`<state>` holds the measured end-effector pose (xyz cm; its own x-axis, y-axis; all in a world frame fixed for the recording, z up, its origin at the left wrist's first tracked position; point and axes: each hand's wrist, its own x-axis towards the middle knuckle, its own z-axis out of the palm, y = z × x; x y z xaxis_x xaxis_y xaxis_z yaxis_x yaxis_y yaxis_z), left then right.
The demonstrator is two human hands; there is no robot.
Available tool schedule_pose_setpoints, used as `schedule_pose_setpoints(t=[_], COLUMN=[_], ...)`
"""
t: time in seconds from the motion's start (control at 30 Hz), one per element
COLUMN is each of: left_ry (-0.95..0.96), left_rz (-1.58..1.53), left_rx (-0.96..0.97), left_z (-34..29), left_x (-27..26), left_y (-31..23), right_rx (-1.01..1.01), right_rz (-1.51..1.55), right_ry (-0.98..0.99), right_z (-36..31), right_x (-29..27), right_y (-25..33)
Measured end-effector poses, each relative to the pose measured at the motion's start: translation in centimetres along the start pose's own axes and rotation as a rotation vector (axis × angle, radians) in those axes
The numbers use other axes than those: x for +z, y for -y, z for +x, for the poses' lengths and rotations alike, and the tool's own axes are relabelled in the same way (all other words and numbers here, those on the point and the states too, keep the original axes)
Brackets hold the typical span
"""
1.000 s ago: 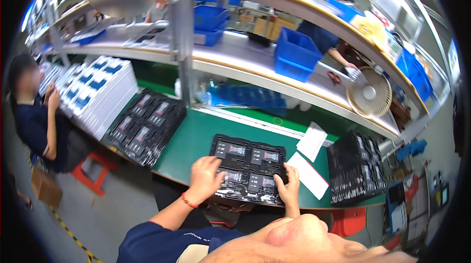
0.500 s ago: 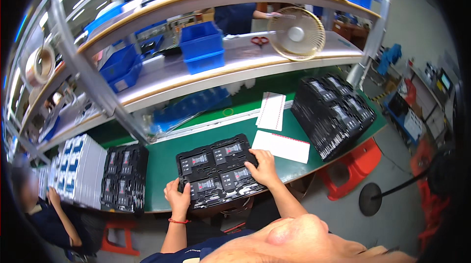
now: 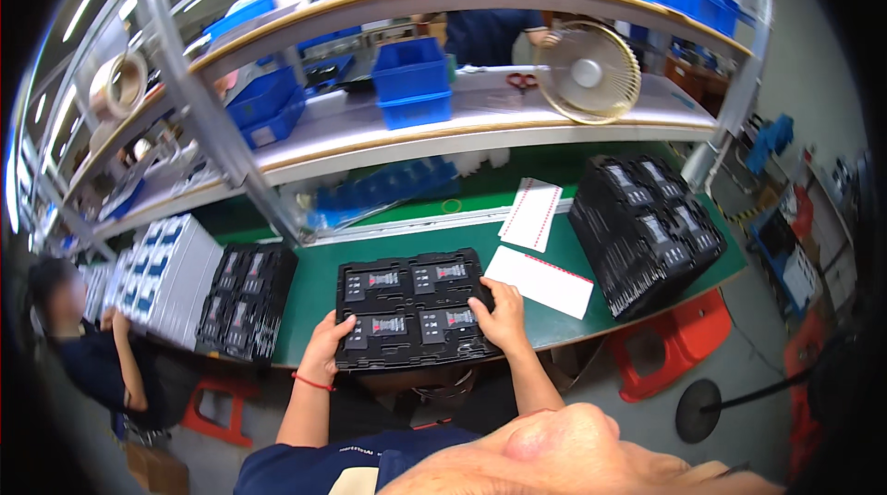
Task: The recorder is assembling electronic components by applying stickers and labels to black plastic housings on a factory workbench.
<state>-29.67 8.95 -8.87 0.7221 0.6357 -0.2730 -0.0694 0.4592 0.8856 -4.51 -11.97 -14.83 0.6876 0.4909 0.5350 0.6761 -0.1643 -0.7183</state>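
Green worktop (image 3: 314, 296) beneath a metal-framed shelf (image 3: 370, 147), with a black four-compartment tray (image 3: 413, 305) at its front edge, between two stacks and directly before the wearer. Four flat black battery-like packs (image 3: 449, 326) lie in the compartments, one in each. The left hand (image 3: 323, 345) grips the tray's near left side, thumb over the rim; its remaining fingers are mostly hidden below. The right hand (image 3: 502, 315) grasps the right side, thumb on the upper face and fingers curled about the edge.

Points of risk, as judged: the near edge appears to reach the worktop's front edge or beyond it, so a loosened hold on that side could let the tray tip toward the lap. Whether its underside rests on the surface cannot be told. Uneven lifting by the two hands could tilt it and slide a pack out of its compartment. The lower white sheet (image 3: 543, 281) lies just beside the right hand, where a sideways shift could crease or push it. Farther right, the tall stack of black trays (image 3: 596, 250) could be knocked out of line by a careless swing; the left stack (image 3: 270, 310) is similarly exposed.
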Motion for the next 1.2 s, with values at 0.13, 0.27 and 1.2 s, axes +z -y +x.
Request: schedule_pose_setpoints(t=[0.13,0.27,1.2], left_ry=[0.105,0.120,-1.076], left_rz=[-0.138,-0.170,-0.132], left_rx=[0.018,0.134,0.733], left_z=[0.2,-0.1,-6.6], left_x=[-0.1,-0.8,-21.4], left_y=[1.1,0.9,-0.4], right_rx=[0.139,0.285,0.293], right_rz=[0.137,0.430,0.246], right_ry=[0.003,-0.074,-0.017], right_z=[0.2,0.6,0.4], right_x=[-0.1,-0.7,-0.6], right_y=[-0.7,-1.2,-0.4])
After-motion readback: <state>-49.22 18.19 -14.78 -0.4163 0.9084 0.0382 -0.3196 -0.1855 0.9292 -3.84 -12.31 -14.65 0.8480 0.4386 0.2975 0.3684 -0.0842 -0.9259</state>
